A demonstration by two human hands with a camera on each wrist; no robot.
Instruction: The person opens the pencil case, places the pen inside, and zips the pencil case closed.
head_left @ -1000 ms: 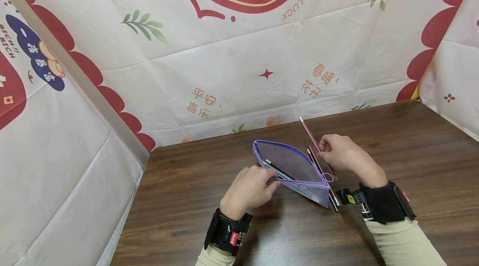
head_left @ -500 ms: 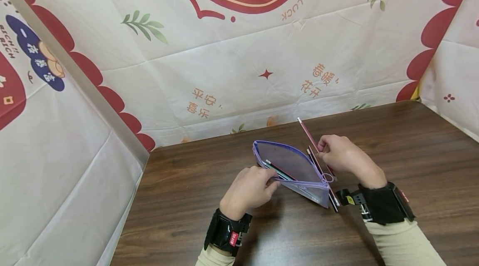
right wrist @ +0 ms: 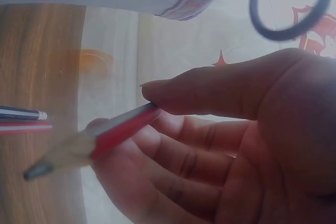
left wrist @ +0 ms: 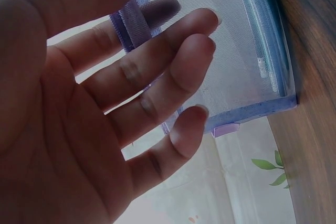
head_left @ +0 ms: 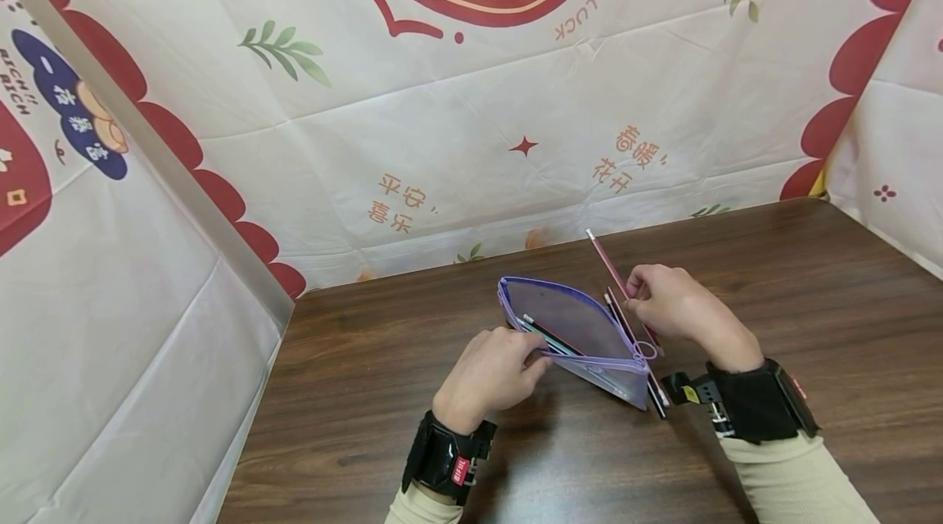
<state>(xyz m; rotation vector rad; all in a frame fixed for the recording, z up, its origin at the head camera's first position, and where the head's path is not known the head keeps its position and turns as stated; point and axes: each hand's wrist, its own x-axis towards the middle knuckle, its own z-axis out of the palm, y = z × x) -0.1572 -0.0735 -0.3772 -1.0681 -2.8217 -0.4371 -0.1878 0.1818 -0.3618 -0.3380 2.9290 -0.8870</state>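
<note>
While pinched between fingers of right hand (head_left: 674,300), beside purple mesh zip pouch (head_left: 578,309), treat slim red-and-pale-striped wooden pencil (head_left: 608,264) as light, stiff, likely brittle-tipped; hold by shaft. Expect soft pouch, pinched at rim by left hand (head_left: 494,368).

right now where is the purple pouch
In the head view, the purple pouch sits right of centre, between the left hand, which pinches its rim, and the right hand.

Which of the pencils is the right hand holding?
The red pencil pinched by the right hand, its sharpened tip showing; others lie beside the pouch or inside it.
</note>
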